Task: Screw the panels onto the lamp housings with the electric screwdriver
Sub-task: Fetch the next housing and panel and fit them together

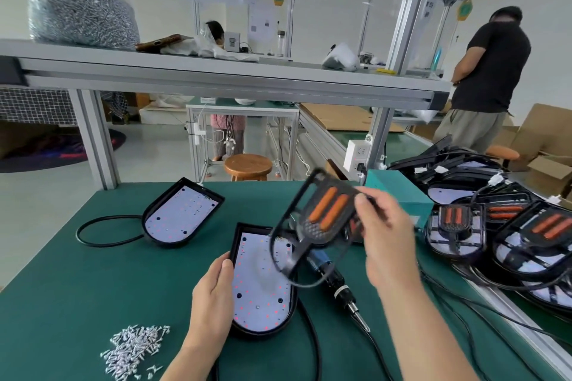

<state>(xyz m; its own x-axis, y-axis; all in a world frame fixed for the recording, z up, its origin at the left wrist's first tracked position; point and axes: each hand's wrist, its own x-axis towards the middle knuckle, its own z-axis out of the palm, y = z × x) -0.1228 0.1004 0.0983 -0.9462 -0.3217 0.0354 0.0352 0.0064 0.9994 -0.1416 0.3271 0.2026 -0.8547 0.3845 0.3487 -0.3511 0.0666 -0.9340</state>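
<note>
A black lamp housing (pixel 263 284) with a white LED board lies on the green table in front of me. My left hand (pixel 213 297) grips its left edge. My right hand (pixel 387 232) holds a black panel (pixel 322 219) with two orange bars, tilted in the air above the housing's far right corner. The electric screwdriver (pixel 337 281) lies on the table to the right of the housing, partly hidden by the panel, tip pointing toward me. A pile of loose silver screws (pixel 133 349) sits near the front left. A second housing (pixel 182 213) rests farther left.
Several assembled lamps with panels (pixel 507 229) are stacked at the right, with black cables trailing. A teal box (pixel 399 192) stands behind my right hand. A shelf (pixel 216 71) overhead carries a bag of screws (pixel 80 18). A person (pixel 486 77) stands at far right.
</note>
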